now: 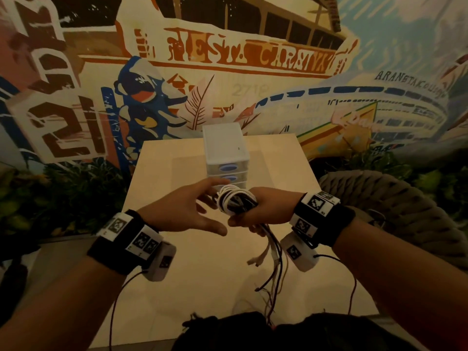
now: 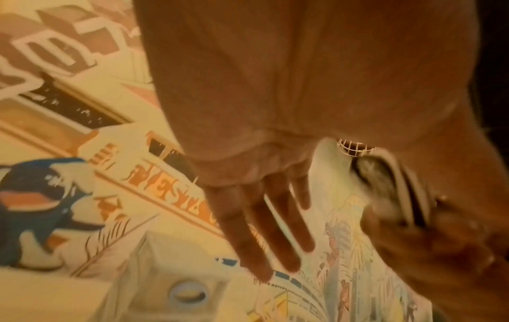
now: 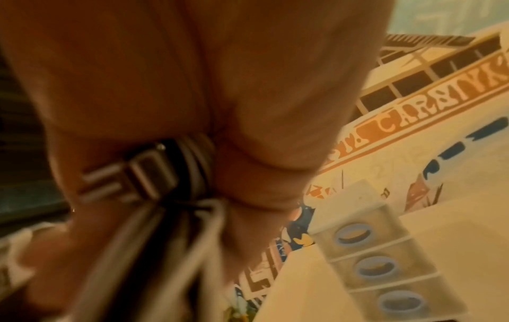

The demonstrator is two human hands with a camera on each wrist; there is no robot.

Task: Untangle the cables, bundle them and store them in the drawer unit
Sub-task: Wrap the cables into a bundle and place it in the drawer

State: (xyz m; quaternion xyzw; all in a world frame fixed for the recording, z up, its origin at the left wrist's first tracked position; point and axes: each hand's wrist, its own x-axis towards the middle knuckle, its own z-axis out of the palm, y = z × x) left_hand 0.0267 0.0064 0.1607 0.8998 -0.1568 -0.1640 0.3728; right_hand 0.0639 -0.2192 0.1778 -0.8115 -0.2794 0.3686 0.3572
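Observation:
My right hand [image 1: 249, 211] grips a coiled bundle of white and black cables [image 1: 234, 200] above the table; loose cable ends [image 1: 272, 264] hang down from it toward the table's near edge. In the right wrist view the cables [image 3: 176, 174] run through my closed palm. My left hand [image 1: 192, 211] hovers just left of the bundle with fingers spread straight, holding nothing; its fingers [image 2: 264, 231] show straight in the left wrist view. Behind the hands stands the white three-drawer unit [image 1: 225, 148] with blue oval handles, its drawers [image 3: 374, 268] closed.
The pale wooden table [image 1: 162, 178] stands against a painted mural wall. A grey woven pouffe [image 1: 395, 198] sits to the right of the table. Thin sensor wires [image 1: 114, 307] trail from my wristbands.

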